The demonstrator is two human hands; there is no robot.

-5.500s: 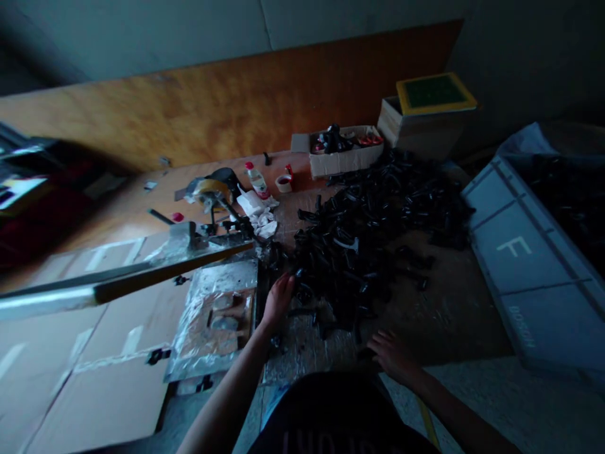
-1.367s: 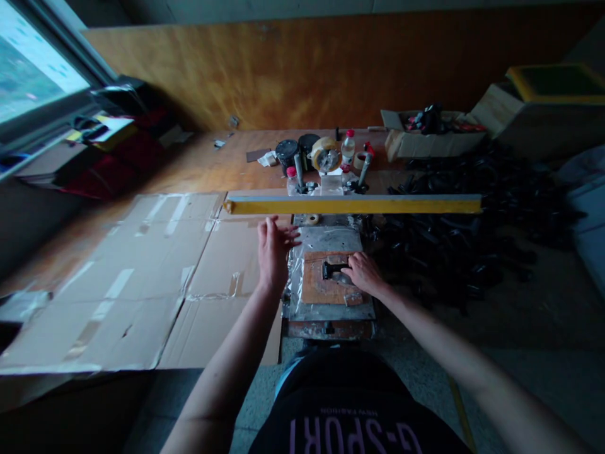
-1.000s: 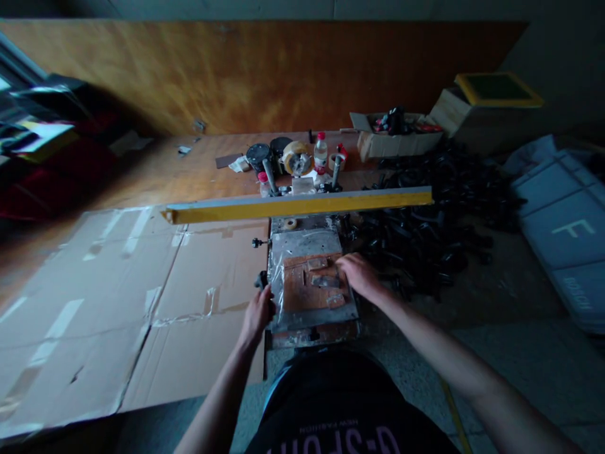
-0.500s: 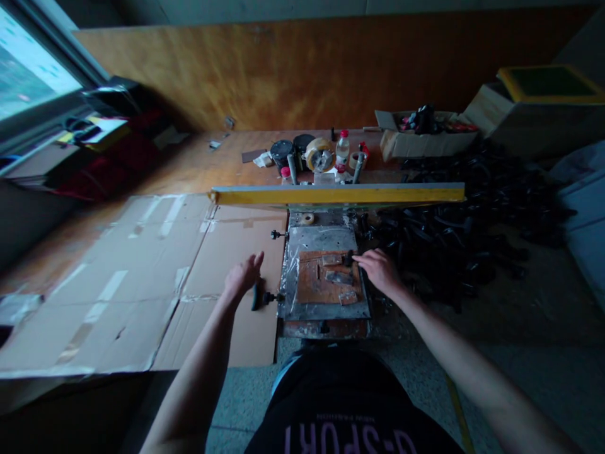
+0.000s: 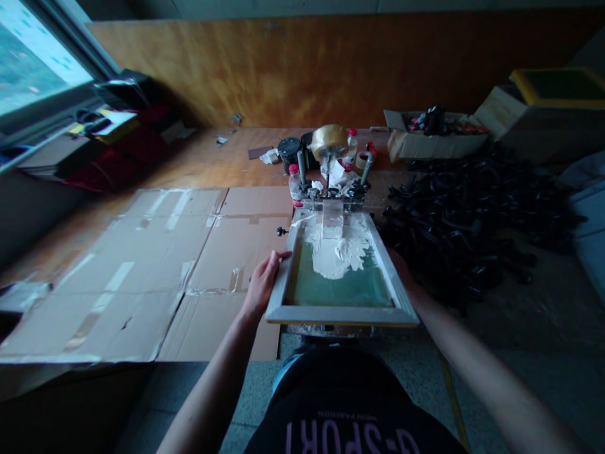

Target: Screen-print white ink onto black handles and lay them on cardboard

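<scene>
A screen printing frame with a pale metal border and green mesh lies lowered over the work base in front of me. White paste is spread thickly over the far half of its mesh. My left hand grips the frame's left side, fingertips against the border. At the right side my right hand is closed around the border, its fingers mostly hidden beneath it. The wooden plate seen earlier on the base is covered. A clear scraper-like plate stands in the paste at the far end.
Flattened cardboard covers the bench at left. Black curved parts are heaped at right. Behind the hinge clamps stand bottles, a tape roll and a black tub. An open carton sits farther right.
The frame has swung down from upright to lie over the base. My right hand left a small black piece on the wooden plate, and both hands moved to the frame's sides.
</scene>
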